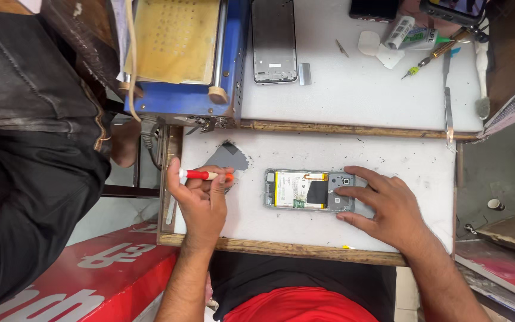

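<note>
An opened phone (303, 190) lies flat on the white work board (388, 155), its battery and grey inner frame showing. My right hand (388, 209) rests on the phone's right end, with spread fingers pressing on it by the camera area. My left hand (201, 200) is to the left of the phone and grips a small red and white screwdriver (204, 175). The screwdriver lies level, its orange end pointing right. It sits over a grey worn patch (233, 158) of the board and stays apart from the phone.
On the rear white board lie a blue machine with a yellow pad (180, 42), a bare phone frame (274, 42), a screwdriver (433, 56), a tube (400, 33) and a thin metal tool (448, 110). A person in a dark jacket (25, 119) stands at left. A red box (90, 274) sits below.
</note>
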